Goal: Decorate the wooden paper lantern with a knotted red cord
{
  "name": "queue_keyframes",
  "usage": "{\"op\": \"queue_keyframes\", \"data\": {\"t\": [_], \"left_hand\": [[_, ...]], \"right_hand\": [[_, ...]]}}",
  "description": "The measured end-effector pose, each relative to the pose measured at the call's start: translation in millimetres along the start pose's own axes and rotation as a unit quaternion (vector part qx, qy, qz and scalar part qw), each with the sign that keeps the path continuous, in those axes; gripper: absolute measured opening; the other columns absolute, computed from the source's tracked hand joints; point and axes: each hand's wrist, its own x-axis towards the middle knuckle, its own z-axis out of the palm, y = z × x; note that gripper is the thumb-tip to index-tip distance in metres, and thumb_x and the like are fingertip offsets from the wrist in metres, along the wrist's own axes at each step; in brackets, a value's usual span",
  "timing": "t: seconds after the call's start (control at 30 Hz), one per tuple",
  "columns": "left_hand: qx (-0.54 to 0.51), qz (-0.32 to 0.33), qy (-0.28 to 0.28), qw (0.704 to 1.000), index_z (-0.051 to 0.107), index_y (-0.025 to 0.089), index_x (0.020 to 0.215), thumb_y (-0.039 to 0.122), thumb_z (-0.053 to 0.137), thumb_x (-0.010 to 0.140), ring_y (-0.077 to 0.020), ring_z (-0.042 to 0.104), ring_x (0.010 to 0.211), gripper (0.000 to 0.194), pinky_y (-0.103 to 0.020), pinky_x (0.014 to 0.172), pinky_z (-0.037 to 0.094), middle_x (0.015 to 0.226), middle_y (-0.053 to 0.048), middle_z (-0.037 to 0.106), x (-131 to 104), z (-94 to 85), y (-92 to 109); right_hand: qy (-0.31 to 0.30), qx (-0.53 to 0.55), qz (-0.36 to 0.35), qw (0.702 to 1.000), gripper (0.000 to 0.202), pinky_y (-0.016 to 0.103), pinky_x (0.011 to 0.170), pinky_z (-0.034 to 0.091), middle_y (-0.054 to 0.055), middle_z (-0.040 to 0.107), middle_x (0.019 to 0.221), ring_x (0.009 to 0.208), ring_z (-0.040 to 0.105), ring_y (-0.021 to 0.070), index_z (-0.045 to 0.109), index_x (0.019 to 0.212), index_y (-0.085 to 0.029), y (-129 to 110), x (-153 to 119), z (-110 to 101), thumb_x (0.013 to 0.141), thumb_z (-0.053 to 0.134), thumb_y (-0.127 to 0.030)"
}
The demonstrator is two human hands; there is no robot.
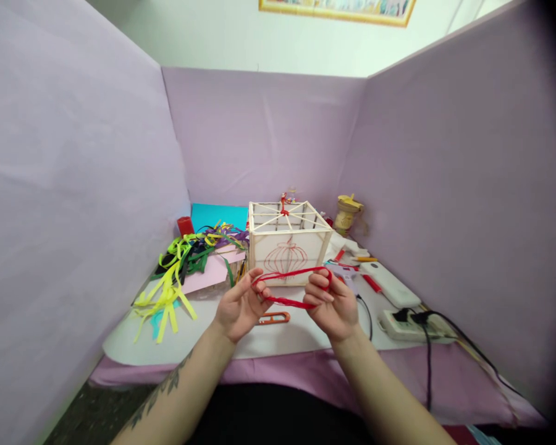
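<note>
A loop of red thread [290,302], several strands thick, is stretched between my two hands above the table. My left hand [241,304] has its fingers curled round the loop's left end. The right end is wrapped by the closed fingers of my right hand [332,303]. Just behind the thread stands a box-shaped lantern frame [289,233] of pale sticks with white panels. Its front panel carries a red lantern drawing [286,257], partly hidden by my hands. A red knotted cord [284,205] rises from the middle of its top.
An orange utility knife [274,317] lies below my hands. Yellow, green and purple strips [185,259] and pink paper [208,274] lie left, with blue card [220,216] behind. To the right are a glue gun [345,273], a white box [389,285] and a power strip [417,326] with black cables.
</note>
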Motion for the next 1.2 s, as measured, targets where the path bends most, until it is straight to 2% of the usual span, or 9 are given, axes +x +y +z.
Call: {"op": "queue_keyframes", "data": {"t": [0.3, 0.43, 0.5, 0.63, 0.73, 0.83, 0.9, 1.03, 1.2], "left_hand": [[0.010, 0.070, 0.024, 0.997, 0.060, 0.018, 0.086, 0.018, 0.069, 0.074, -0.0067, 0.046, 0.055, 0.015, -0.020, 0.061, 0.041, 0.056, 0.006, 0.043, -3, 4.3, -7], [0.112, 0.097, 0.035, 0.988, 0.061, 0.019, 0.084, 0.025, 0.068, 0.076, -0.0088, 0.045, 0.051, 0.013, -0.024, 0.062, 0.042, 0.051, 0.006, 0.043, -5, -5.0, -12], [0.250, 0.127, 0.081, 0.956, 0.063, 0.018, 0.088, 0.028, 0.070, 0.075, -0.0132, 0.055, 0.065, 0.018, -0.026, 0.068, 0.044, 0.065, 0.001, 0.056, -4, -11.1, -10], [0.480, 0.256, 0.180, 0.819, 0.059, 0.021, 0.113, 0.023, 0.073, 0.072, -0.0233, 0.052, 0.112, 0.044, -0.031, 0.086, 0.043, 0.117, -0.009, 0.058, -8, -9.3, -3], [0.556, 0.283, 0.095, 0.776, 0.060, 0.024, 0.116, 0.021, 0.068, 0.075, -0.0249, 0.051, 0.118, 0.042, -0.035, 0.093, 0.042, 0.129, -0.010, 0.054, -14, 7.9, -4], [0.582, 0.229, -0.025, 0.780, 0.055, 0.025, 0.127, 0.013, 0.067, 0.071, -0.0254, 0.052, 0.119, 0.058, -0.035, 0.096, 0.042, 0.129, -0.010, 0.058, -14, 25.3, -13], [0.574, 0.163, -0.063, 0.800, 0.048, 0.023, 0.135, 0.010, 0.063, 0.071, -0.0236, 0.060, 0.105, 0.067, -0.033, 0.086, 0.047, 0.110, -0.009, 0.067, -8, 30.1, -20], [0.538, 0.105, -0.009, 0.836, 0.059, 0.017, 0.118, 0.019, 0.049, 0.082, -0.0150, 0.058, 0.063, 0.037, -0.026, 0.061, 0.045, 0.071, -0.002, 0.065, 5, 24.5, -23], [0.490, 0.161, 0.038, 0.856, 0.061, 0.016, 0.102, 0.026, 0.050, 0.082, -0.0144, 0.059, 0.066, 0.024, -0.026, 0.066, 0.044, 0.066, 0.000, 0.064, 9, 13.0, -14]], "right_hand": [[0.019, 0.016, 0.017, 1.000, 0.018, 0.018, 0.036, 0.021, -0.008, 0.026, 0.053, 0.042, 0.006, 0.0087, 0.049, 0.072, -0.021, 12, -8, -8, 0.089, 0.052, -0.021], [0.010, -0.006, 0.012, 1.000, 0.022, 0.017, 0.035, 0.020, -0.009, 0.021, 0.050, 0.041, 0.004, 0.0080, 0.045, 0.068, -0.020, 10, -13, -11, 0.088, 0.053, -0.022], [-0.007, -0.031, 0.026, 0.999, 0.021, 0.016, 0.036, 0.019, -0.009, 0.024, 0.049, 0.040, 0.006, 0.0068, 0.046, 0.069, -0.020, 4, -14, -11, 0.087, 0.055, -0.025], [-0.027, -0.090, 0.068, 0.993, 0.014, 0.014, 0.036, 0.016, -0.008, 0.038, 0.049, 0.038, 0.014, 0.0031, 0.056, 0.078, -0.018, -5, -13, -6, 0.084, 0.062, -0.029], [-0.035, -0.127, 0.088, 0.987, 0.017, 0.014, 0.035, 0.017, -0.006, 0.049, 0.050, 0.035, 0.021, 0.0012, 0.061, 0.084, -0.015, -4, -14, 3, 0.084, 0.064, -0.032], [-0.056, -0.185, 0.123, 0.973, 0.026, 0.015, 0.038, 0.027, 0.000, 0.060, 0.058, 0.038, 0.037, 0.0027, 0.065, 0.095, -0.013, -1, -18, 14, 0.083, 0.066, -0.036], [-0.074, -0.234, 0.143, 0.959, 0.033, 0.017, 0.042, 0.037, 0.003, 0.065, 0.066, 0.044, 0.048, 0.0054, 0.066, 0.103, -0.012, -4, -21, 18, 0.081, 0.069, -0.037], [-0.056, -0.351, 0.125, 0.926, 0.040, 0.021, 0.052, 0.046, 0.005, 0.068, 0.079, 0.056, 0.058, 0.0091, 0.065, 0.112, -0.016, -13, -24, 15, 0.079, 0.072, -0.036], [0.053, -0.422, 0.032, 0.905, 0.036, 0.026, 0.063, 0.050, 0.003, 0.068, 0.073, 0.064, 0.062, 0.0131, 0.065, 0.101, -0.016, -7, -18, 0, 0.075, 0.074, -0.039]]}}
